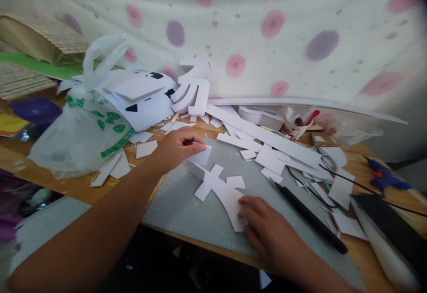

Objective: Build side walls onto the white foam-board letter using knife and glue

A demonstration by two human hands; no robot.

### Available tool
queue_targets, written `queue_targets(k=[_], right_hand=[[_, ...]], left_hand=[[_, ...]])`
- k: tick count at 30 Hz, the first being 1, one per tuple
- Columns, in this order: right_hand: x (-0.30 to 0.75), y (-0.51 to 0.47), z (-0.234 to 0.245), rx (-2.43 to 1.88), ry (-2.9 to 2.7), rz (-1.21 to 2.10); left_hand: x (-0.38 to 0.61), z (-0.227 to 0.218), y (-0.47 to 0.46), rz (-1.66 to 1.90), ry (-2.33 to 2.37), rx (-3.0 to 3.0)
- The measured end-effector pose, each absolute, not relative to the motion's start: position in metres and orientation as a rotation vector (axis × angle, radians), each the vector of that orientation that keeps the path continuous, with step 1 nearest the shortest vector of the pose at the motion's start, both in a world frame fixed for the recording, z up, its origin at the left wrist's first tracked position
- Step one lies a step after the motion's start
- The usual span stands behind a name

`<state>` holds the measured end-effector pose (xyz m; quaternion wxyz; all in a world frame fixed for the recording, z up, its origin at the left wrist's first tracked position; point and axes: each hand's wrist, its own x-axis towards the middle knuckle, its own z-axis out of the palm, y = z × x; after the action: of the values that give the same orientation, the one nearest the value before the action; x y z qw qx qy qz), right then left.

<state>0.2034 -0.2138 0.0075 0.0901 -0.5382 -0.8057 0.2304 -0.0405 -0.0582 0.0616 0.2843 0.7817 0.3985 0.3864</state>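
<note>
My left hand (176,147) is closed in a pinch on a small white strip of card or foam board (204,156), held upright at the far end of a flat white cut-out (222,193). The cut-out has several arms and lies on the grey mat (176,204). Bent fingers of my right hand (263,226) press on its near right edge, the thumb hidden. Right of it lies a black-handled, pen-like tool (310,217) with a thin tip. A small loose white piece (235,181) touches or nearly touches the cut-out.
White offcuts (270,159) and long strips (267,132) cover the table behind the mat. At left stands a tied plastic bag (80,128). Scissors (328,159), a blue glue gun (387,175) and a black-and-white box (390,235) lie at right. A spotted curtain (253,57) hangs behind.
</note>
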Motion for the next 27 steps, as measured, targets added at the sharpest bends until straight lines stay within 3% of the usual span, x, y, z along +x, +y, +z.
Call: queue_targets(k=[5, 14, 27], right_hand=[[0.211, -0.183, 0.018, -1.585, -2.475, 0.667], [0.201, -0.161, 0.015, -1.701, -2.517, 0.662], [0.23, -0.179, 0.018, -1.784, -2.425, 0.81]], left_hand=[[-0.025, 0.054, -0.061, 0.932, 1.003, 2.046], [-0.058, 0.024, -0.04, 1.418, 1.052, 1.461], [-0.064, 0.029, -0.05, 0.956, 0.843, 1.653]])
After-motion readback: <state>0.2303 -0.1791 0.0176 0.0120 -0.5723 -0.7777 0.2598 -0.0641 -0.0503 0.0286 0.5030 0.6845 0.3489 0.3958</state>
